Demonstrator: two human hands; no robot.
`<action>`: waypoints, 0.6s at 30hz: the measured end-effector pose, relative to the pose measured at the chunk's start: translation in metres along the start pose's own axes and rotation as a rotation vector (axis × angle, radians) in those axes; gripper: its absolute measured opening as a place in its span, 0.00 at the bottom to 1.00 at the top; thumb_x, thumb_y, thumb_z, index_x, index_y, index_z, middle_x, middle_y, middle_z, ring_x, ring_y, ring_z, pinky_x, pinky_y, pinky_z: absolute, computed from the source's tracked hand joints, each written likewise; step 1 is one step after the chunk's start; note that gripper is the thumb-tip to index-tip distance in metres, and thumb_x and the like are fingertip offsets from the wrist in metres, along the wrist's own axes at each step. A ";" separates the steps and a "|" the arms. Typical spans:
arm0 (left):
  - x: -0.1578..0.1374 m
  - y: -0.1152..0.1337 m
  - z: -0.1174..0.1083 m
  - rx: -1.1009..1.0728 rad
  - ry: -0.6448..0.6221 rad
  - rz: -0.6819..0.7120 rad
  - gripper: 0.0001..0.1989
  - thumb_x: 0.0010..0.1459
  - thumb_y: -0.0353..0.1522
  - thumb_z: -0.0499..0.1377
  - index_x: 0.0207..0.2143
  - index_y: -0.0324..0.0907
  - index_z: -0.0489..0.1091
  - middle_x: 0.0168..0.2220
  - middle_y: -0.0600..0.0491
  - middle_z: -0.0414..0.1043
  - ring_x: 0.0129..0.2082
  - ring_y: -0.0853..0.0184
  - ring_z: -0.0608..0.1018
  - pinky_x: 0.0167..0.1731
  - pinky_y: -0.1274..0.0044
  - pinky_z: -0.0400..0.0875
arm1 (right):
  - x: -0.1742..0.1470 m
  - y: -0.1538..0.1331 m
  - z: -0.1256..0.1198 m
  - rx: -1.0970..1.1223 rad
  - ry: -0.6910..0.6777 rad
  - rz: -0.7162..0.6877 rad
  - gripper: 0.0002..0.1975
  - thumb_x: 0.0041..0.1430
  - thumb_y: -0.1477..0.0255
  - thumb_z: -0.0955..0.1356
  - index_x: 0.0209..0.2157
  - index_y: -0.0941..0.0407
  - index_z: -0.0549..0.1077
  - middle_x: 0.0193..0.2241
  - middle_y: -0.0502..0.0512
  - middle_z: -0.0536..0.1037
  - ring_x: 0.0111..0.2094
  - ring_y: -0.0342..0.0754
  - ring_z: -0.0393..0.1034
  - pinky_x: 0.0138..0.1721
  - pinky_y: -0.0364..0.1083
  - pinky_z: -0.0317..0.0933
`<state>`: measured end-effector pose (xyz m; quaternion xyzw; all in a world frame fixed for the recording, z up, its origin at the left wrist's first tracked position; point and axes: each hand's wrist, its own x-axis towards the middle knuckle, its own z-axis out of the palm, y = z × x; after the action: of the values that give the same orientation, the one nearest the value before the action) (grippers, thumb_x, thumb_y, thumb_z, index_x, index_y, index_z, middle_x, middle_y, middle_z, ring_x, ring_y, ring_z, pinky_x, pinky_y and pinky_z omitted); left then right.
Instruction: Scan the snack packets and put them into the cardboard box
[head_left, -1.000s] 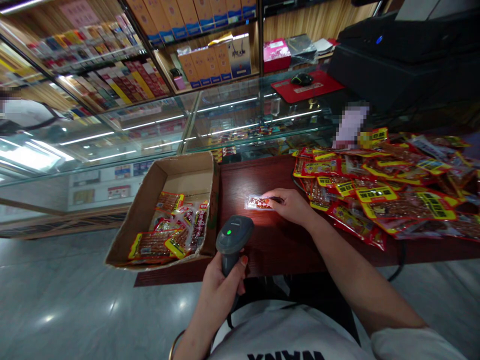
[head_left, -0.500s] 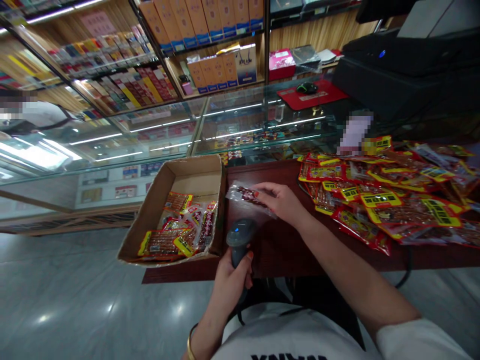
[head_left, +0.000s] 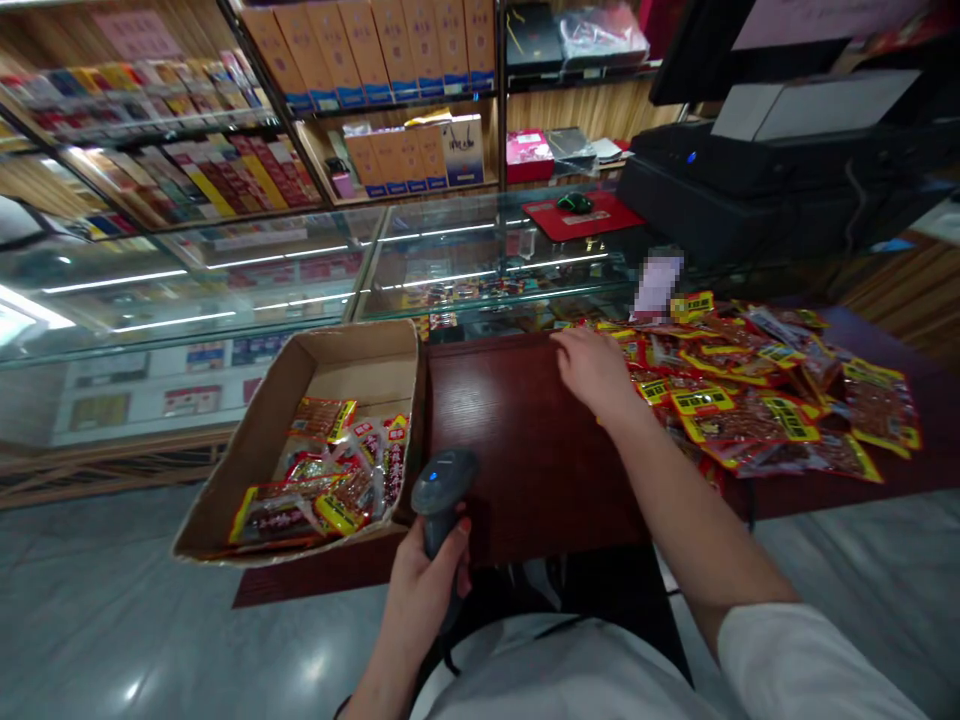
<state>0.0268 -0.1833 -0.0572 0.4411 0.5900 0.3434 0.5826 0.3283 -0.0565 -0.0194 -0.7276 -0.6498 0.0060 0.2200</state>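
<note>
My left hand [head_left: 421, 590] is wrapped round the handle of a grey barcode scanner [head_left: 444, 482], whose head with a blue light points up and away over the table's near part. At the left edge of a heap of red and yellow snack packets [head_left: 742, 412], my right hand [head_left: 596, 372] has its fingers loosely bent, with nothing visible in them; its fingertips are partly hidden. Left of the scanner stands an open cardboard box [head_left: 364, 362]. Several snack packets [head_left: 322, 418] lie inside it, among them clear ones with dark red contents.
A dark red wooden table [head_left: 517, 450] carries the box and the heap. Behind it runs a glass display counter [head_left: 450, 255] with a mouse [head_left: 574, 203] on a red mat and a black register machine [head_left: 739, 195]. Shelves of boxed goods [head_left: 375, 55] line the wall.
My right hand has gone from beside the box to the heap, and the clear packet it held is out of it. A packet now lies across the box's near end. The view has shifted right.
</note>
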 end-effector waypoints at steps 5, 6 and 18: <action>-0.002 0.009 0.011 -0.002 -0.058 -0.011 0.24 0.53 0.46 0.64 0.43 0.37 0.69 0.18 0.62 0.66 0.12 0.73 0.68 0.14 0.80 0.63 | -0.007 0.078 -0.011 -0.374 -0.150 0.080 0.21 0.61 0.74 0.62 0.55 0.59 0.72 0.54 0.68 0.76 0.58 0.64 0.65 0.61 0.74 0.38; -0.003 0.011 0.013 0.006 -0.073 -0.011 0.23 0.53 0.45 0.64 0.43 0.37 0.69 0.18 0.62 0.66 0.13 0.73 0.68 0.14 0.81 0.63 | -0.009 0.083 -0.011 -0.390 -0.189 0.048 0.21 0.60 0.73 0.63 0.54 0.59 0.73 0.53 0.67 0.77 0.57 0.64 0.65 0.62 0.74 0.35; -0.011 0.022 0.012 0.011 -0.030 -0.019 0.21 0.52 0.43 0.65 0.42 0.37 0.70 0.17 0.63 0.65 0.12 0.74 0.67 0.14 0.81 0.62 | -0.031 0.011 0.008 0.968 -0.063 0.185 0.17 0.52 0.68 0.68 0.45 0.52 0.77 0.41 0.52 0.82 0.40 0.53 0.75 0.45 0.52 0.66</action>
<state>0.0404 -0.1867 -0.0332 0.4438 0.5870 0.3282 0.5922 0.3313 -0.0842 -0.0385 -0.5958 -0.5115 0.3485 0.5117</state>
